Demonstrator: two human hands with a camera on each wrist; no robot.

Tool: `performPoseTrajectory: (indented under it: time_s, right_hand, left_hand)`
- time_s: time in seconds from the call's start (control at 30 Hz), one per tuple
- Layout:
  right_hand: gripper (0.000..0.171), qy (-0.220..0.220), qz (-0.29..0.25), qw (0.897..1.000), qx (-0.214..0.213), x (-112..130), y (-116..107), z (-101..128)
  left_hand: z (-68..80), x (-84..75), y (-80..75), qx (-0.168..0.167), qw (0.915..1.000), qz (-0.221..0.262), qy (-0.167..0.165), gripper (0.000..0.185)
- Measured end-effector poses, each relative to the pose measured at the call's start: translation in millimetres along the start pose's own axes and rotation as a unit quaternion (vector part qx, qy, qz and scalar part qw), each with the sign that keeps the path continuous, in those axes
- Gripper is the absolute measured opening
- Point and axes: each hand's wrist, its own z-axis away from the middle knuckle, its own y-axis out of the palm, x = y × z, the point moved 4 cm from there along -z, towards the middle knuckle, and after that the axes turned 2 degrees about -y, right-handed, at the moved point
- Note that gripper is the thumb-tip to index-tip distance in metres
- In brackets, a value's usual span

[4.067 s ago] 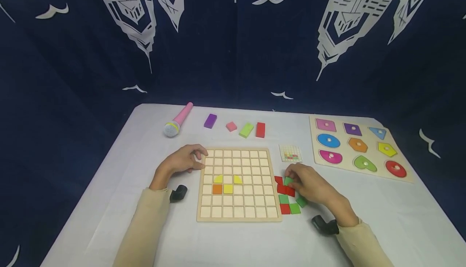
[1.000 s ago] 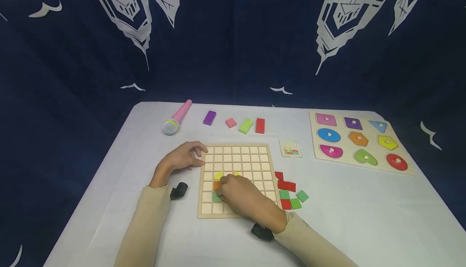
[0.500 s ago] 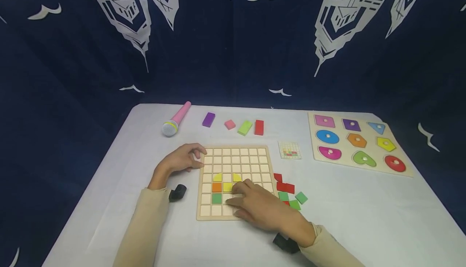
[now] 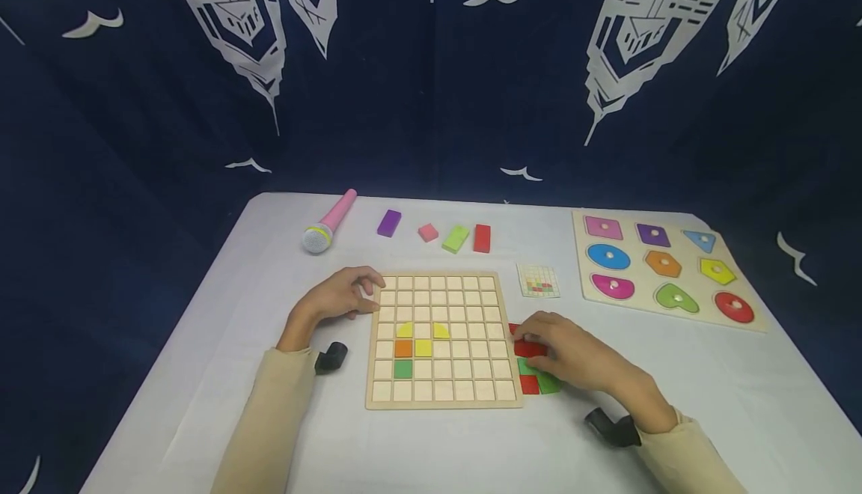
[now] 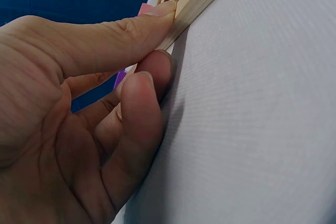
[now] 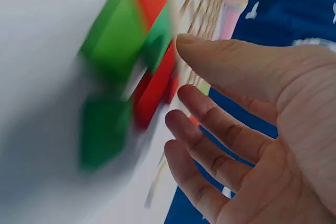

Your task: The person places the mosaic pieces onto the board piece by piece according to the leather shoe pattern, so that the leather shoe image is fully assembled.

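A wooden grid board (image 4: 444, 406) lies mid-table. It carries a green square tile (image 4: 402, 369), an orange tile (image 4: 403, 349), a yellow square tile (image 4: 423, 348) and two curved-edge yellow tiles (image 4: 441, 331). My left hand (image 4: 337, 296) holds the board's left edge, thumb (image 5: 152, 24) on the rim and fingers curled by its side. Right of the board, my right hand (image 4: 572, 352) is over loose red tiles (image 4: 530, 349) and green tiles (image 4: 548, 383), partly covering them. In the right wrist view its thumb and fingers are spread, with nothing between them, beside a green tile (image 6: 118, 38).
A small pattern card (image 4: 539, 281) lies beyond the right hand. Farther right is a knobbed shape puzzle (image 4: 592, 296). Along the back are a pink toy microphone (image 4: 337, 212) and purple (image 4: 389, 223), pink (image 4: 428, 233), lime (image 4: 456, 239) and red (image 4: 482, 239) blocks.
My right hand took a green tile from the pile to the board, left it in a cell below the orange tile, and moved back right to the loose tiles. The left hand stayed at the board's edge.
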Motion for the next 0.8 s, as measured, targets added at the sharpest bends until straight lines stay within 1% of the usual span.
performPoseTrajectory:
  time_s: [0.13, 0.27, 0.6, 0.8]
  right_hand:
    - [0.034, 0.023, -0.008, 1.000, 0.007, -17, -4, 3]
    - [0.032, 0.037, -0.010, 0.999, 0.009, -22, -5, 4]
    - [0.028, 0.042, 0.005, 0.999, -0.001, -24, -2, 4]
    - [0.026, 0.047, 0.022, 0.999, 0.000, -16, -8, 0]
  left_hand:
    - [-0.4, 0.9, -0.6, -0.003, 1.0000, -0.001, -0.007, 0.043]
    - [0.0, 1.7, -1.7, -0.008, 0.9999, -0.001, -0.010, 0.043]
    - [1.3, 0.2, -0.7, -0.009, 0.9999, -0.001, -0.010, 0.042]
    - [1.2, -1.0, 0.4, -0.008, 0.9999, 0.003, -0.012, 0.043]
